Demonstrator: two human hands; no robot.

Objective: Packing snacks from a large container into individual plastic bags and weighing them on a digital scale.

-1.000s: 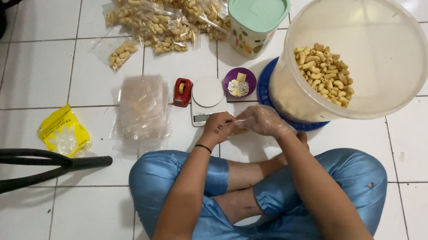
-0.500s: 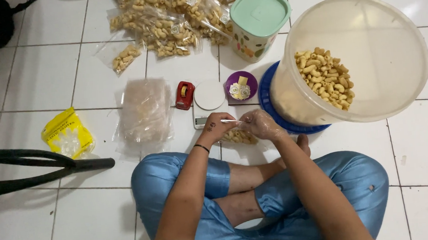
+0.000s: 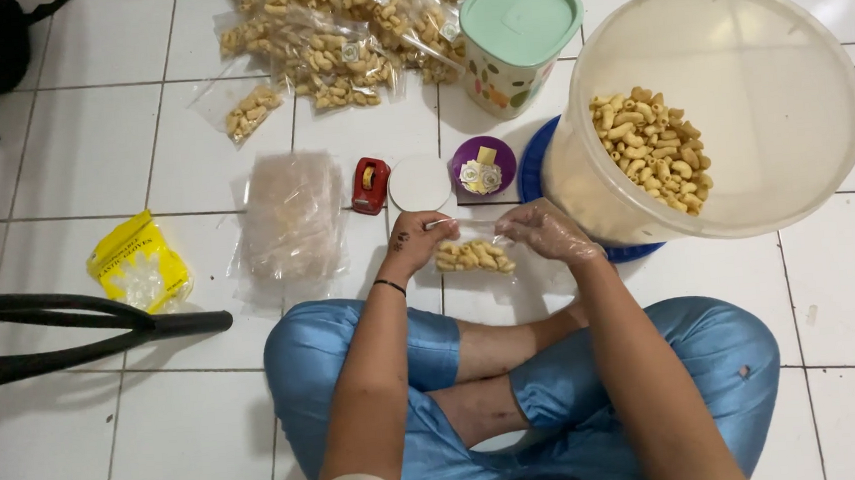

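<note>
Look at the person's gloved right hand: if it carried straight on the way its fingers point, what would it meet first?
The right hand points toward the left hand, so probably first the small clear bag of snacks held between them, though depth is unclear.

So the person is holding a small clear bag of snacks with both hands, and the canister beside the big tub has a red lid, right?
Not quite. The head view shows both the left hand and the gloved right hand holding the small clear bag of snacks, but the canister beside the big translucent tub has a mint-green lid, not red.
</note>
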